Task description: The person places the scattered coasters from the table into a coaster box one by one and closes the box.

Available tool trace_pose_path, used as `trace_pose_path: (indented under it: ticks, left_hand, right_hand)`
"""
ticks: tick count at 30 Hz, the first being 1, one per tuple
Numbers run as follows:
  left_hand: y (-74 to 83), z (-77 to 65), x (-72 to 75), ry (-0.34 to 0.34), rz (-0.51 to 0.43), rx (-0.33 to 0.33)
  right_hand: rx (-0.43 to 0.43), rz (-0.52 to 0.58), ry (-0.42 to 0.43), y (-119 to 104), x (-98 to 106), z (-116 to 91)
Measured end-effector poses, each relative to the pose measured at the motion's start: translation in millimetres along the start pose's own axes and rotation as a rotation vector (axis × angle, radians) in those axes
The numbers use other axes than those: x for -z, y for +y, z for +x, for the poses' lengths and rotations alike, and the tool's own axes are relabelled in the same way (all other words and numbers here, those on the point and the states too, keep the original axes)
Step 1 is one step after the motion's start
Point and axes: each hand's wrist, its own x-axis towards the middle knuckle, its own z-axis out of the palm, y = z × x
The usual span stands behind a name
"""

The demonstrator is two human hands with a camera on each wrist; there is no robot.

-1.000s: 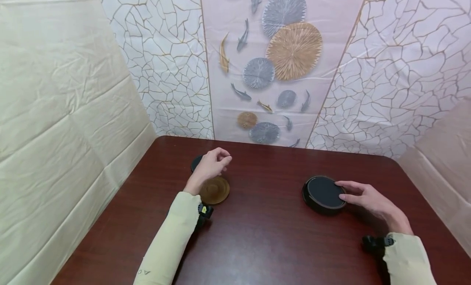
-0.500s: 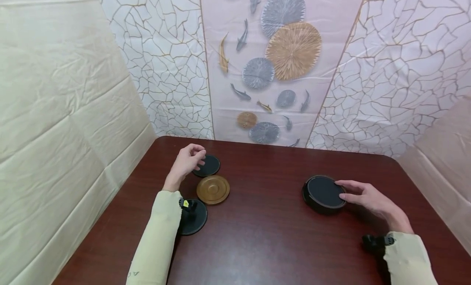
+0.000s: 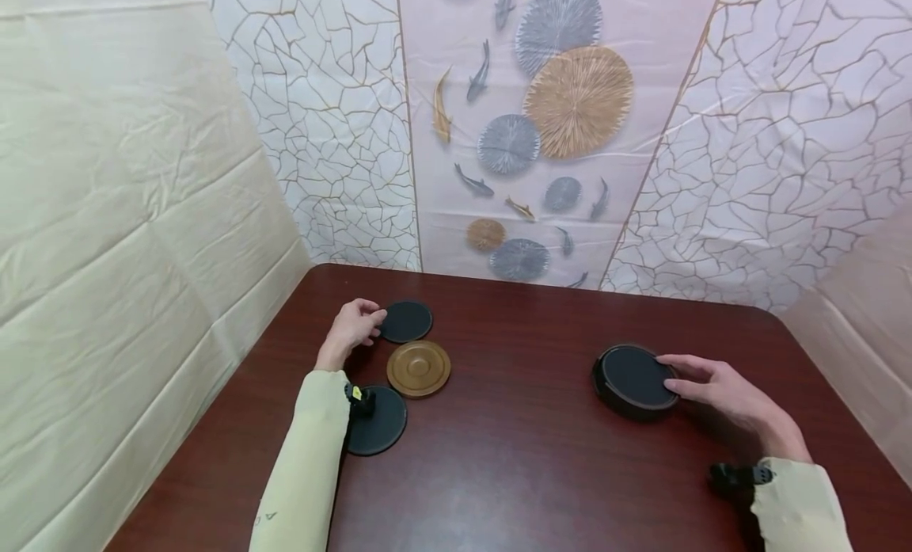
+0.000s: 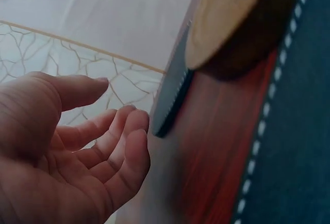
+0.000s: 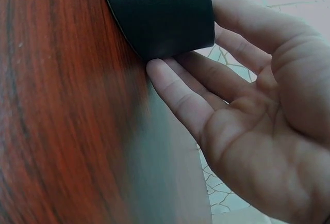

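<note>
In the head view my left hand [image 3: 351, 330] is at the left edge of the far black coaster [image 3: 406, 321], fingers loosely bent. The left wrist view shows nothing held between thumb and fingers; the fingertips are close to that coaster's edge [image 4: 170, 102], and contact is unclear. Nearer lies a brown wooden coaster [image 3: 419, 368] with ring grooves. Partly under the left wrist camera sits another black coaster [image 3: 381, 425], white stitching along its edge. On the right, my right hand [image 3: 728, 390] rests against a round black holder [image 3: 634, 378], fingers fairly straight on its side wall [image 5: 160, 17].
All of this stands on a dark red-brown wooden table [image 3: 513, 457]. Patterned cloth [image 3: 342, 140] hangs behind it, and cream cloth [image 3: 107, 219] hangs along the left side. Wide table surface separates the coasters from the holder.
My left hand has moved left off the wooden coaster, then down to the far black coaster's left edge, uncovering the coasters. The right hand and holder keep their places.
</note>
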Motion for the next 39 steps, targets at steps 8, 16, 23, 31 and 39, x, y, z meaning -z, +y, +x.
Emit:
trace_pose_path:
  ticks: [8, 16, 23, 31, 39]
  left_hand:
    - [-3.5, 4.7, -0.8, 0.034, 0.161, 0.048]
    - [-3.5, 5.8, -9.9, 0.046, 0.375, 0.072]
    - [-1.9, 3.8, -7.9, 0.026, 0.444, 0.094]
    - [-1.1, -1.2, 4.8, -0.049, 0.422, 0.148]
    - [-2.2, 0.2, 5.0, -0.042, 0.411, 0.173]
  right_hand:
    - [-0.006, 0.026, 0.000, -1, -1, 1]
    - [-0.002, 0.032, -0.004, -1, -2, 0]
    - [0.022, 0.018, 0.003, -1, -1, 0]
    - [0.014, 0.000, 0.002, -1, 1, 0]
    - [0.009, 0.031, -0.001, -1, 0, 1]
